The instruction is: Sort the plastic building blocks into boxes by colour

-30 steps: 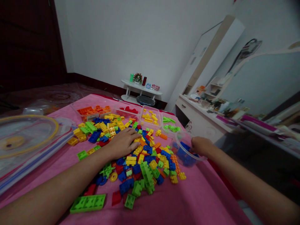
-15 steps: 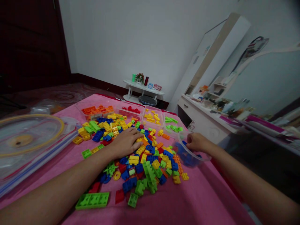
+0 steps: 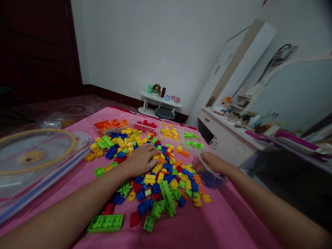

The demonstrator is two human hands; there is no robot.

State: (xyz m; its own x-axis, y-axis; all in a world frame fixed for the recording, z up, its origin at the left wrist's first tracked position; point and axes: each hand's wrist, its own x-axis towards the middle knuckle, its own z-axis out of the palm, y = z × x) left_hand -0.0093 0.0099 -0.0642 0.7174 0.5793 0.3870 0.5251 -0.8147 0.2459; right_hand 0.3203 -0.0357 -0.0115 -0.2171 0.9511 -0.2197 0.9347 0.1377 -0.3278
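Note:
My left hand [image 3: 143, 160] lies palm down on a spread-out heap of toy building bricks [image 3: 157, 188], its fingers stretched out and slightly apart. The bricks are yellow, blue, green, red and orange. At the heap's right edge stands a clear round tub [image 3: 198, 170] with blue bricks [image 3: 210, 180] in its bottom. My right hand [image 3: 213, 163] reaches down inside this tub; its fingers are hidden, so I cannot see whether they hold a brick. A long green brick [image 3: 167, 199] and a flat green brick [image 3: 106, 223] lie at the near side.
Behind the heap, clear boxes hold orange bricks [image 3: 110, 125], red bricks [image 3: 146, 123], yellow bricks [image 3: 168, 132] and green bricks [image 3: 194, 144]. A clear bag with a yellow ring [image 3: 74, 145] lies at left on the pink cloth [image 3: 197, 230]. A dresser [image 3: 223, 129] stands at right.
My right hand has gone deeper into the tub, and its fingers have dropped out of sight. The left hand stays on the bricks. The whole view has shifted slightly.

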